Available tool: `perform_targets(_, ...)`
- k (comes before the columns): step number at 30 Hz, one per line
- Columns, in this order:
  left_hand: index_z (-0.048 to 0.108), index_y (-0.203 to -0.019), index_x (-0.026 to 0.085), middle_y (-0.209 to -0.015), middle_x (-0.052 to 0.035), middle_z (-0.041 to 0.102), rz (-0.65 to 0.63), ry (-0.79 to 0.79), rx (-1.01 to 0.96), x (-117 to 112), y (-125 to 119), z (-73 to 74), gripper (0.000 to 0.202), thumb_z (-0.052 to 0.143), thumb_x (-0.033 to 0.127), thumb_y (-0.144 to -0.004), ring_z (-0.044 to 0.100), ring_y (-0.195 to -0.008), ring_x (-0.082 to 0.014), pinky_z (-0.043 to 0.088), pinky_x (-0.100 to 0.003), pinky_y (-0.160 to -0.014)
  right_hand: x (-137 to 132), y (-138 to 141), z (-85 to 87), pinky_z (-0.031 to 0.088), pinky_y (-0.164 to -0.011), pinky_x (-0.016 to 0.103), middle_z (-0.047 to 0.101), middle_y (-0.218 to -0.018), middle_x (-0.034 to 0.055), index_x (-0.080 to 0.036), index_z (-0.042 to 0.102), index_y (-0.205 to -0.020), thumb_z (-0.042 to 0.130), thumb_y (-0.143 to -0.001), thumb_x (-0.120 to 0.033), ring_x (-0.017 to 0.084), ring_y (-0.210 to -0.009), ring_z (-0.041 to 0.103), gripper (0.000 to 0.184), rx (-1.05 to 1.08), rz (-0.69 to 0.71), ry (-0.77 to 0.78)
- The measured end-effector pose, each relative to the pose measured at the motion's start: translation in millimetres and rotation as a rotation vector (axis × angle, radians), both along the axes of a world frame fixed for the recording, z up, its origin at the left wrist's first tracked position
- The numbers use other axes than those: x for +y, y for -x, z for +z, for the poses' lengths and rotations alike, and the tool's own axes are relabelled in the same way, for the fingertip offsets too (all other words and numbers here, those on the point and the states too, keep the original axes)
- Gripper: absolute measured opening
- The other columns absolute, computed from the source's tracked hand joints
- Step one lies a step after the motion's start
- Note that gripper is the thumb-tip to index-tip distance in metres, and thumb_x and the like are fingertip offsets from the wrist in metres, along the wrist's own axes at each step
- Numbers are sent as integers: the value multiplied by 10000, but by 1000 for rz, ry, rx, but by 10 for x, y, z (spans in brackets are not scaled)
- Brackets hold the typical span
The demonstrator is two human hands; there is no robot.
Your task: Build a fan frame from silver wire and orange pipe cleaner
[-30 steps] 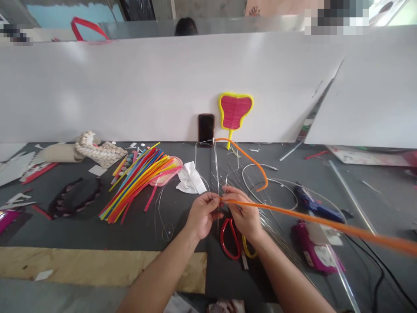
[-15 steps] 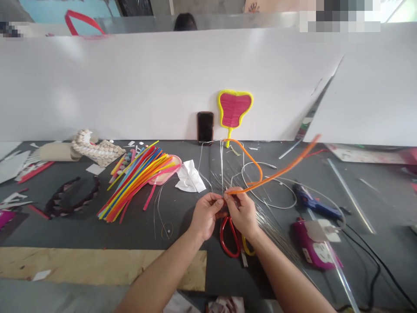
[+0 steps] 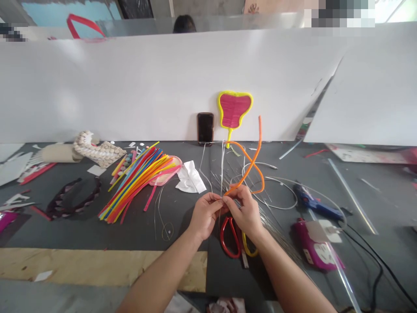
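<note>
My left hand (image 3: 206, 214) pinches the lower end of a bent wire frame (image 3: 222, 169) whose strands rise away from me above the table. Fingers closed, my right hand (image 3: 243, 211) grips an orange pipe cleaner (image 3: 245, 175) at the same spot. That pipe cleaner covers part of the frame's right side, crosses itself, and its loose end points up. The two hands' fingertips meet, which hides the exact joint. Just below them lie red-handled scissors (image 3: 230, 238) and a yellow-handled tool (image 3: 248, 245), partly under my right hand.
Coloured pipe cleaners (image 3: 137, 184) lie in a bundle to the left, beside white paper (image 3: 190, 177). A phone (image 3: 205, 128) and a yellow-edged pink fan (image 3: 234, 111) lean on the white board. At right are a blue glue gun (image 3: 317, 203), a purple power strip (image 3: 317, 245) and loose wires (image 3: 276, 232).
The loose end of the orange pipe cleaner has swung from the right to upright, crossing over its own loop. Both hands stay at nearly the same place.
</note>
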State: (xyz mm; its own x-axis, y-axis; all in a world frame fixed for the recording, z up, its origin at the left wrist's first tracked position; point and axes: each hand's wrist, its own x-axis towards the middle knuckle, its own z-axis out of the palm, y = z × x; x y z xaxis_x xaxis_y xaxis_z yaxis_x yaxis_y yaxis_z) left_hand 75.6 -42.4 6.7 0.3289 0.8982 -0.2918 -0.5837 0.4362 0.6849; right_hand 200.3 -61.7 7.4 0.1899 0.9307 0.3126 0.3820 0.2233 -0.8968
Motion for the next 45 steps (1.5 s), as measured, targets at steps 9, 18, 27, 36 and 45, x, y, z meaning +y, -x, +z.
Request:
perform_targets(9, 564, -711, 144, -617, 5, 606, -42, 53, -44, 13, 75, 52, 163, 710, 131, -640, 575, -596, -92, 513, -226, -627, 27, -18, 102, 512, -670, 302, 617, -834, 36, -211, 547, -936, 536, -832, -354, 142, -693, 586, 177, 400, 161, 111)
perform_targets(18, 554, -812, 161, -666, 32, 579, 44, 6, 31, 23, 37, 27, 257, 722, 130, -620, 568, -614, -94, 505, -257, -655, -28, -14, 107, 473, -565, 261, 629, -754, 28, -203, 580, -916, 516, -842, -340, 135, -613, 548, 168, 242, -50, 42)
perform_targets(27, 570, -1027, 171, -715, 19, 596, -21, -159, 193, -29, -9, -35, 416, 705, 132, -636, 591, -627, -110, 480, -281, -700, 62, -106, 100, 417, -492, 221, 582, -599, -17, -188, 571, -712, 626, -753, -373, 112, -521, 511, 197, 136, -263, 75)
perform_targets(36, 553, -1011, 162, -686, 25, 574, 24, 24, -59, 47, 74, 30, 384, 673, 76, -656, 577, -631, -91, 512, -252, -676, 51, -52, 96, 375, -411, 212, 583, -643, -6, -193, 558, -764, 527, -820, -402, 86, -447, 451, 218, 305, -59, 168)
perform_targets(45, 592, -1022, 128, -688, -11, 598, -148, 86, -175, -7, 68, 43, 325, 626, 69, -705, 578, -618, -80, 518, -205, -639, 79, -61, 9, 288, -405, 161, 506, -567, -46, -193, 639, -957, 633, -774, -310, 40, -446, 376, 217, 829, 373, 372)
